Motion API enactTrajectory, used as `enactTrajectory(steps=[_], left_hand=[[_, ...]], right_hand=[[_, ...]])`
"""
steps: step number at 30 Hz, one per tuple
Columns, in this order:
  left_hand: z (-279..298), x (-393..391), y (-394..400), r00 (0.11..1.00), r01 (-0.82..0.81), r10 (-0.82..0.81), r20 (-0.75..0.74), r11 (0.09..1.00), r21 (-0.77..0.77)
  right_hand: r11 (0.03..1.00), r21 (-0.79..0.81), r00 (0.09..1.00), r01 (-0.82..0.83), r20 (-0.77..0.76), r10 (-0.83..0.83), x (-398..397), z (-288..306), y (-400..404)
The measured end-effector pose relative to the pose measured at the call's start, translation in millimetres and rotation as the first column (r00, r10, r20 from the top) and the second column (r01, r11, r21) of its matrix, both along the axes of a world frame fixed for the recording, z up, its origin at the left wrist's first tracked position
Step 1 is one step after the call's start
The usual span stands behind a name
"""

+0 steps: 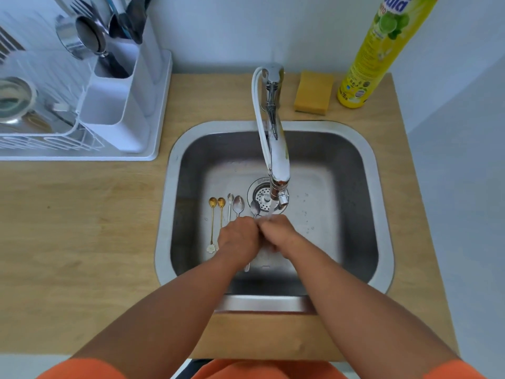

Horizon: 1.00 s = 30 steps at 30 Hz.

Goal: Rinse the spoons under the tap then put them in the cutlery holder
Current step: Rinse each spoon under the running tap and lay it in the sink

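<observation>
From the head view, both hands meet closed under the tap, the left hand gripping a spoon and the right hand rubbing it, though its hold is hidden; turn the bowl through the stream, which is hard to see, before the cutlery holder at ten o'clock.

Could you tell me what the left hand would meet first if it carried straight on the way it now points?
Probably the silver spoon whose bowl shows just beyond the left hand, then the drain strainer; depth is hard to judge from above.
</observation>
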<state>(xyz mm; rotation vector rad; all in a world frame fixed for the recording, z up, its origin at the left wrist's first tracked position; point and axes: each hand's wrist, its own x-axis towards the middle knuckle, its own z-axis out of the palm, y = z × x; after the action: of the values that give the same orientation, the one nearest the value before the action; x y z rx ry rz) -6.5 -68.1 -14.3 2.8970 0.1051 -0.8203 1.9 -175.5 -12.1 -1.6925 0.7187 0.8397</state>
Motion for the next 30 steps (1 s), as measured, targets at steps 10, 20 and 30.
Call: enactTrajectory(steps=[10, 20, 30], left_hand=[[-9, -21, 24, 0.988, -0.129, 0.121, -0.092, 0.989, -0.078], [6, -9, 43, 0.974, -0.206, 0.198, -0.108, 0.976, -0.064], [15, 13, 37, 0.922, -0.384, 0.338, -0.187, 0.856, -0.345]], right_hand=[[0.935, -0.355, 0.998, -0.017, 0.047, 0.036, 6, -21, 26], [0.695, -0.642, 0.885, -0.325, 0.053, 0.463, 6, -17, 37], [0.717, -0.592, 0.832, -0.368, 0.134, 0.538, -12, -11, -1]])
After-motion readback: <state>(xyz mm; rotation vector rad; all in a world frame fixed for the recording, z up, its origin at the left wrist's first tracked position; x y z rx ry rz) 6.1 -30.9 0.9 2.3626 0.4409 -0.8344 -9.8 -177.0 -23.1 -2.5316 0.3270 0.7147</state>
